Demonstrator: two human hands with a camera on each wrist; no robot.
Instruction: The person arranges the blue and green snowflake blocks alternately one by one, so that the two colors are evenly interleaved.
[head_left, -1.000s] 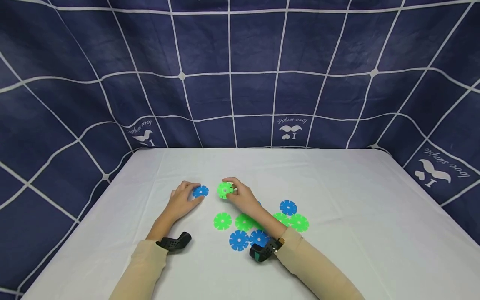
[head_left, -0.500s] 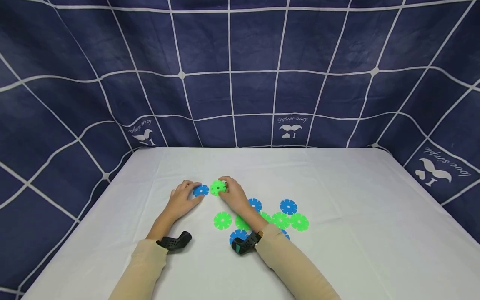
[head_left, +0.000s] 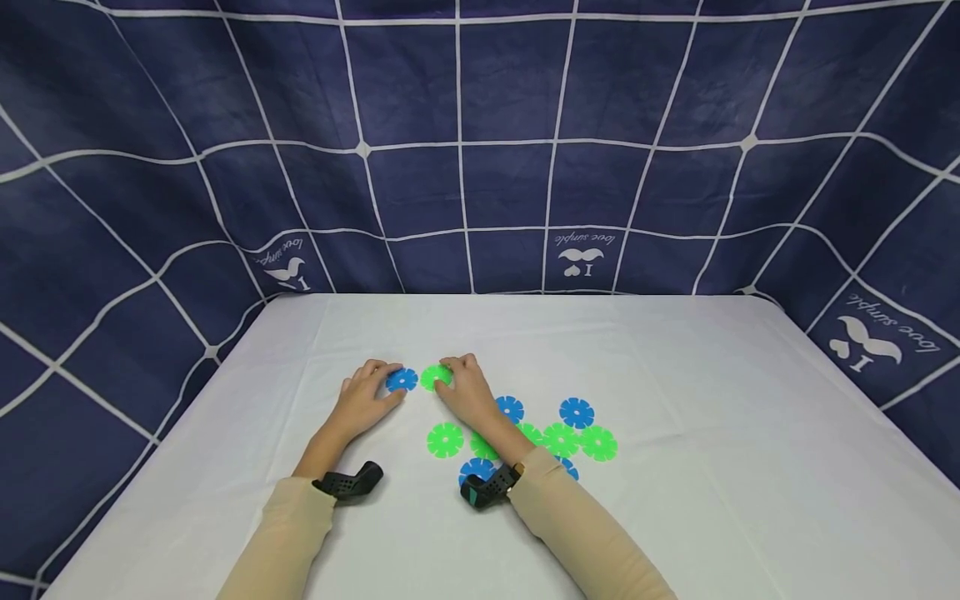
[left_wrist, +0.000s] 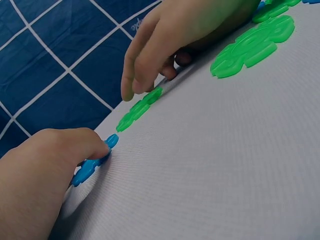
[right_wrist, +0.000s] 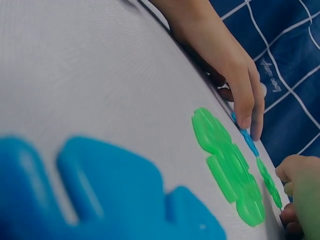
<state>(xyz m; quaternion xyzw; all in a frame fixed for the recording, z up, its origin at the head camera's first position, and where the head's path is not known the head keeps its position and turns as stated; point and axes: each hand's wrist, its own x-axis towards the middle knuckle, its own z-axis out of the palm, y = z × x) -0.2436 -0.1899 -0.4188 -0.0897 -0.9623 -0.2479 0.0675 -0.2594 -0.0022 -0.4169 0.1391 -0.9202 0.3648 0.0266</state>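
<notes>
In the middle of the head view, the left hand (head_left: 365, 398) is resting on the white cloth-covered table (head_left: 675, 500), its fingers curled onto a flat blue notched plastic disc (head_left: 402, 380) and pinning it against the cloth. In the left wrist view this blue disc (left_wrist: 91, 162) is peeking out from under the fingers at the lower left of the frame. Just to its right in the head view, the right hand (head_left: 467, 393) is pressing its bent fingertips down on a flat green notched plastic disc (head_left: 433, 377), which is lying on the table edge to edge with the blue one; whether the two are touching I cannot tell. Below and to the right of the hands, a loose cluster of blue and green discs (head_left: 577, 427) is lying flat, partly under the right forearm. A dark blue cloth with a white grid (head_left: 480, 142) is hanging behind the table.
</notes>
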